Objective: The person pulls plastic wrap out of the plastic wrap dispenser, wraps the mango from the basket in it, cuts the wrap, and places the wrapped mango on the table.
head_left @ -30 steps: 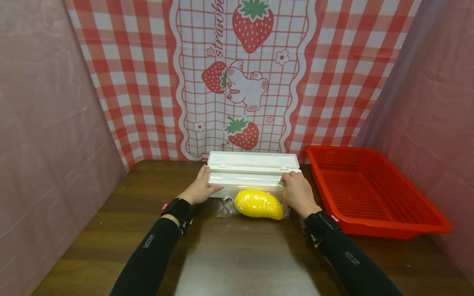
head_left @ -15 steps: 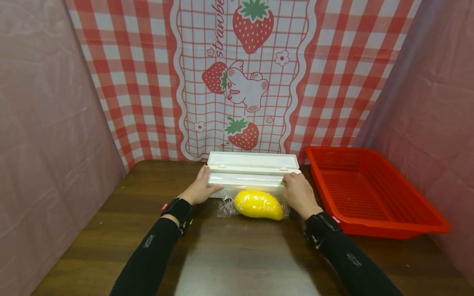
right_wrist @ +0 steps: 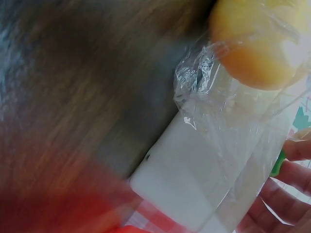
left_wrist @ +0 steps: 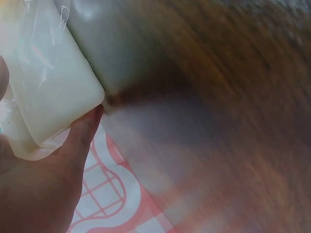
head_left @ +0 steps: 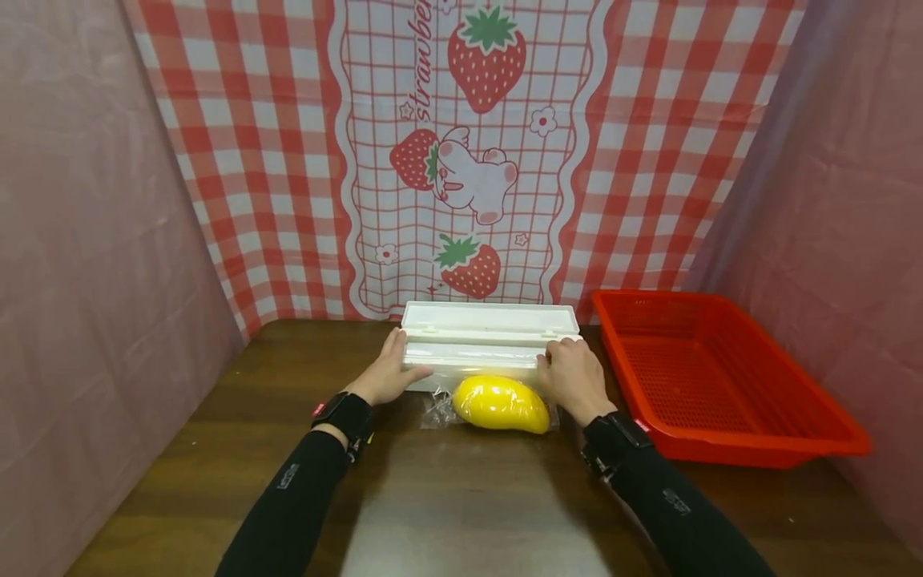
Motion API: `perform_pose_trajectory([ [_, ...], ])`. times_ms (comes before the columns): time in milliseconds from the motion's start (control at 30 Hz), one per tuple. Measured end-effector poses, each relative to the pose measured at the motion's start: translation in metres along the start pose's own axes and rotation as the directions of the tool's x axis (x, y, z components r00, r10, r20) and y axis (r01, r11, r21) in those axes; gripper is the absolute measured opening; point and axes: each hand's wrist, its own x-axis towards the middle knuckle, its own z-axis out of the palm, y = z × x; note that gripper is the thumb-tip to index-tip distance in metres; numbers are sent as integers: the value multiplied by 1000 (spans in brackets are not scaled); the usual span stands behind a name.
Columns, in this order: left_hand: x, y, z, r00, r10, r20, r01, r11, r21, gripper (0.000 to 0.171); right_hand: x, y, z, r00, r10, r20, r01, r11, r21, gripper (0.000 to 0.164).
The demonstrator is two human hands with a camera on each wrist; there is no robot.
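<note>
A white cling film box (head_left: 490, 317) stands with its lid raised at the back of the table. My left hand (head_left: 382, 375) holds the box's left end, thumb at the front; in the left wrist view, fingers (left_wrist: 85, 126) reach around its corner. Near the box's right end, my right hand (head_left: 574, 377) has its fingers curled at the front upper edge. The right wrist view shows it pinching a small green slide cutter (right_wrist: 278, 163). Before the box lies a yellow mango (head_left: 501, 404) under clear film (right_wrist: 194, 77), crumpled at both sides and stretching up the box front.
A red plastic basket (head_left: 750, 453) stands on the right of the wooden table (head_left: 461, 489), close to my right forearm. Behind the box hangs a checked strawberry cloth (head_left: 274, 160). Pink curtains (head_left: 79, 240) close off both sides.
My right hand has shifted slightly left along the box, and the green cutter is now hidden in the head view. My left hand keeps its hold. The head view has tilted slightly.
</note>
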Motion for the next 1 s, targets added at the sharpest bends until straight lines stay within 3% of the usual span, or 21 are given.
perform_pose_trajectory([
  [167,1,0,2,1000,27,-12,-27,1000,-12,98,-3,1,1,999,10,-34,-10,1000,-4,20],
  [1000,0,-1,-1,1000,7,-7,-7,1000,-10,99,-11,10,-1,994,-38,-98,31,997,-75,22],
])
